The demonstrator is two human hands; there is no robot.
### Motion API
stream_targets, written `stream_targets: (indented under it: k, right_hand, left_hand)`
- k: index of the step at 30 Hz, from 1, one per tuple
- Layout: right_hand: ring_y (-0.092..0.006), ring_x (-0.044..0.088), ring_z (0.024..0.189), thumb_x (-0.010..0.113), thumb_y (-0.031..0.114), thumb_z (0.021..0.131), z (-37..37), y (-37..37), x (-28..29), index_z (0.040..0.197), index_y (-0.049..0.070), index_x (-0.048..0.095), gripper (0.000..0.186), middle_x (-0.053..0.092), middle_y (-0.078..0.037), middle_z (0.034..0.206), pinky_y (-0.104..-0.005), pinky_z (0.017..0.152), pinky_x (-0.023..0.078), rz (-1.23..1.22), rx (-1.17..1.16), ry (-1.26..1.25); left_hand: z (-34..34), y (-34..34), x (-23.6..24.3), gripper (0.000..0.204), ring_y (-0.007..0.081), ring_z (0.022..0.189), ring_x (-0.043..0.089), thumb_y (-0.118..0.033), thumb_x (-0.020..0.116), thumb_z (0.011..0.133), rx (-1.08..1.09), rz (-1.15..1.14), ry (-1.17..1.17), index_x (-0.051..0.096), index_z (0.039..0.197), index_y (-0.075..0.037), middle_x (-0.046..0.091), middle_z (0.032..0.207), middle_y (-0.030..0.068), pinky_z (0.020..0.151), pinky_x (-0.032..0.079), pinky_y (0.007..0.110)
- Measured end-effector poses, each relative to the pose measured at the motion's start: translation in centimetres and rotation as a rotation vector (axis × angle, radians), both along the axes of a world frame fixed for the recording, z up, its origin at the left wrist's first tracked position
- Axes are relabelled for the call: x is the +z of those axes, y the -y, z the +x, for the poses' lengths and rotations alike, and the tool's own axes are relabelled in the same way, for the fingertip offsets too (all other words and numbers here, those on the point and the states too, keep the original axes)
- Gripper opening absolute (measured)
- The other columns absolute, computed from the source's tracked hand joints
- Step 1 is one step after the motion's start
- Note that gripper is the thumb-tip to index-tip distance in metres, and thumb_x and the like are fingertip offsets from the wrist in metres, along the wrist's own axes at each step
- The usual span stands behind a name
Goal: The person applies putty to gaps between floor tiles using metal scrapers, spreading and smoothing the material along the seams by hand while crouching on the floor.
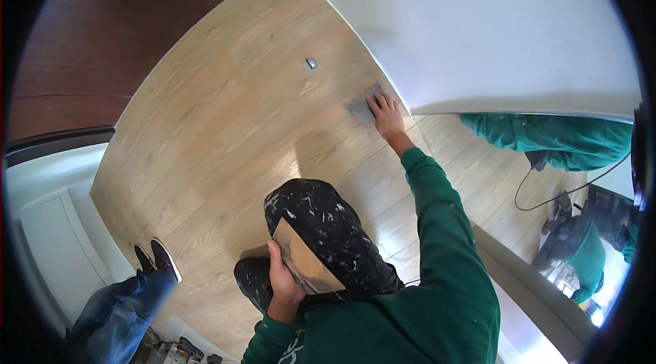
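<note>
Right hand (387, 116) spread on grey pad (358, 109), near white wall (492, 29); whether gripping, cannot tell. Left hand (283, 282) grasps brown board (309, 259), well apart from wall.

A home, seemingly (wood-look floor (205, 138), brown door (123, 36), white wall (478, 36)).

The head-worn fisheye faces steeply down from close above the wearer's knees (307, 203); floor (225, 111) fills mid-view.
</note>
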State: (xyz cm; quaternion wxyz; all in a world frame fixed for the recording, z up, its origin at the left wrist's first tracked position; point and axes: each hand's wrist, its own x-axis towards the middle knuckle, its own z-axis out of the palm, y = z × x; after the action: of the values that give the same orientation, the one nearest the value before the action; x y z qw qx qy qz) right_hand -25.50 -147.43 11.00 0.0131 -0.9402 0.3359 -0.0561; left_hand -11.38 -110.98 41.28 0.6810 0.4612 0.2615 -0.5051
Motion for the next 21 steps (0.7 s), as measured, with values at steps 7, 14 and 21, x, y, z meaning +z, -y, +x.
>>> stream_targets:
  k: [7, 14, 21]
  right_hand:
    - [-0.0316, 0.041, 0.132, 0.05, 0.007, 0.086, 1.0, 2.1, 1.1, 0.141, 0.016, 0.047, 0.056, 0.046, -0.012, 0.139, -0.044, 0.108, 0.035, 0.046, -0.022, -0.016]
    - [-0.0315, 0.04, 0.133, 0.051, 0.006, 0.085, -0.3, 1.8, 0.5, 0.141, 0.015, 0.047, 0.057, 0.044, -0.012, 0.142, -0.0431, 0.109, 0.036, 0.028, -0.007, -0.061]
    - [-0.031, 0.041, 0.132, 0.054, 0.006, 0.083, -0.3, 2.4, 1.2, 0.139, 0.015, 0.049, 0.057, 0.046, -0.012, 0.14, -0.043, 0.108, 0.035, 0.076, -0.012, -0.024]
  left_hand:
    - [0.2, 0.0, -0.1, 0.054, 0.0151, 0.083, 0.068, -0.054, 0.035, 0.103, -0.003, 0.03, -0.009, 0.057, 0.124, -0.01, 0.069, 0.1, 0.0022, 0.074, 0.057, 0.03]
    - [0.2, -0.8, -0.7, 0.054, 0.0159, 0.079, 0.068, -0.055, 0.036, 0.103, 0.001, 0.002, -0.016, 0.058, 0.122, -0.01, 0.07, 0.095, 0.0025, 0.071, 0.058, 0.03]
    - [0.1, -1.7, -1.5, 0.057, 0.0189, 0.096, 0.067, -0.054, 0.036, 0.103, -0.011, -0.018, -0.035, 0.052, 0.133, -0.009, 0.067, 0.112, 0.0047, 0.084, 0.057, 0.035]
